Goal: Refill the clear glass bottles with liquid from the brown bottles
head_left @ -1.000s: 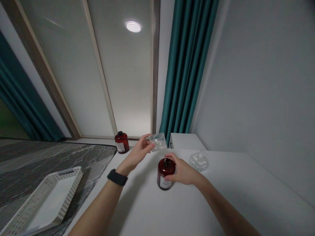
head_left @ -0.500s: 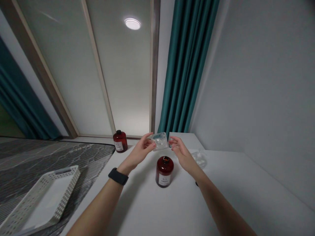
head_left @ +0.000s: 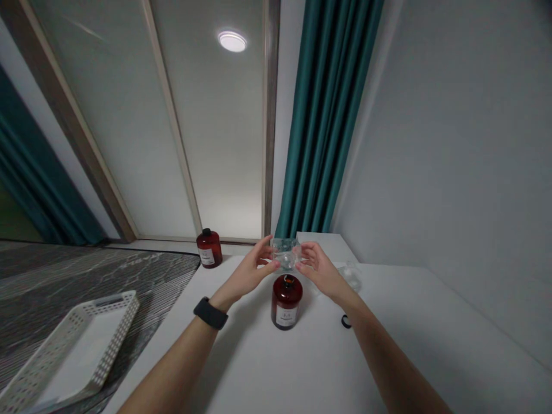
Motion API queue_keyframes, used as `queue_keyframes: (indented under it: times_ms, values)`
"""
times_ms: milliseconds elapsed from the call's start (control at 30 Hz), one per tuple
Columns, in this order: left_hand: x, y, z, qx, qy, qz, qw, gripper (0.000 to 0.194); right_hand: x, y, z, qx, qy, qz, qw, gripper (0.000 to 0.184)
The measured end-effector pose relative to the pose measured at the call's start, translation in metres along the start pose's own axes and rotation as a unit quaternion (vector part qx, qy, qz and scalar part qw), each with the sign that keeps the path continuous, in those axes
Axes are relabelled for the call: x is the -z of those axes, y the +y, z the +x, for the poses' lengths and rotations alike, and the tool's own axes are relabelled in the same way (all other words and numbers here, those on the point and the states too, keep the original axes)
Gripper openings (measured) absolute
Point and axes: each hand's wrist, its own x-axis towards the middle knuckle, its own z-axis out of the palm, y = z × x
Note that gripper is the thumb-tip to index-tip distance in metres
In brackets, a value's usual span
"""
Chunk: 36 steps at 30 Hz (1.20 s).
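Observation:
Between both hands, above the table, is a clear, squarish glass holder (head_left: pixel 286 256) with a rounded hollow showing through it. The fingers and thumb of my left hand (head_left: pixel 252 267) grip its left side; a black band is on that wrist. On the right side, my right hand (head_left: pixel 319 270) grips it the same way. Just below and nearer stands a dark red-brown bottle (head_left: pixel 287 302) with a white label and an uncapped mouth. A black ring-like cap (head_left: pixel 345 321) lies beside my right forearm. Partly hidden behind that arm is a second clear glass piece (head_left: pixel 352 277).
A second red-brown bottle (head_left: pixel 209 250) with a black cap stands at the table's far left corner. Left and lower, a white perforated basket (head_left: pixel 114 339) sits on a dark patterned surface. A white box-shaped cabinet (head_left: pixel 330 247) adjoins the white table's (head_left: pixel 310 368) far edge.
My right hand has left the near bottle, whose black cap now lies on the table, and has moved up to the glass holder. The holder has turned between both hands.

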Motion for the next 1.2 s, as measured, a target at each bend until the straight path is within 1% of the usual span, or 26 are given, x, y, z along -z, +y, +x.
queue_keyframes:
  times_ms: [133, 200, 333, 433, 567, 733, 967, 1200]
  values:
    - [-0.001, 0.0, 0.0, -0.02, -0.014, 0.047, 0.999, 0.065, 0.003, 0.003, -0.003, 0.009, -0.008, -0.016, 1.0, 0.062]
    - [-0.001, 0.001, -0.001, -0.032, -0.025, 0.053, 0.998, 0.064, 0.003, 0.001, -0.004, 0.013, -0.011, -0.034, 0.999, 0.067]
    - [0.002, 0.0, -0.001, -0.051, -0.045, 0.06, 0.996, 0.066, 0.001, -0.002, -0.005, 0.036, -0.022, -0.059, 0.997, 0.062]
    - [0.004, 0.0, -0.001, -0.061, -0.052, 0.074, 0.994, 0.068, -0.001, -0.003, -0.005, 0.048, -0.02, -0.067, 0.996, 0.061]
    - [0.005, 0.006, -0.003, -0.068, -0.06, 0.097, 0.991, 0.067, -0.002, -0.005, -0.007, 0.051, -0.015, -0.077, 0.996, 0.06]
    - [0.003, 0.013, -0.005, -0.088, -0.049, 0.141, 0.985, 0.067, -0.001, -0.008, -0.011, 0.055, -0.014, -0.081, 0.995, 0.06]
    - [0.001, 0.008, -0.004, -0.105, -0.04, 0.163, 0.98, 0.07, -0.002, -0.008, -0.012, 0.067, -0.008, -0.084, 0.994, 0.059]
    - [0.0, 0.009, -0.005, -0.109, -0.036, 0.185, 0.976, 0.07, -0.001, -0.009, -0.013, 0.055, -0.008, -0.091, 0.994, 0.059]
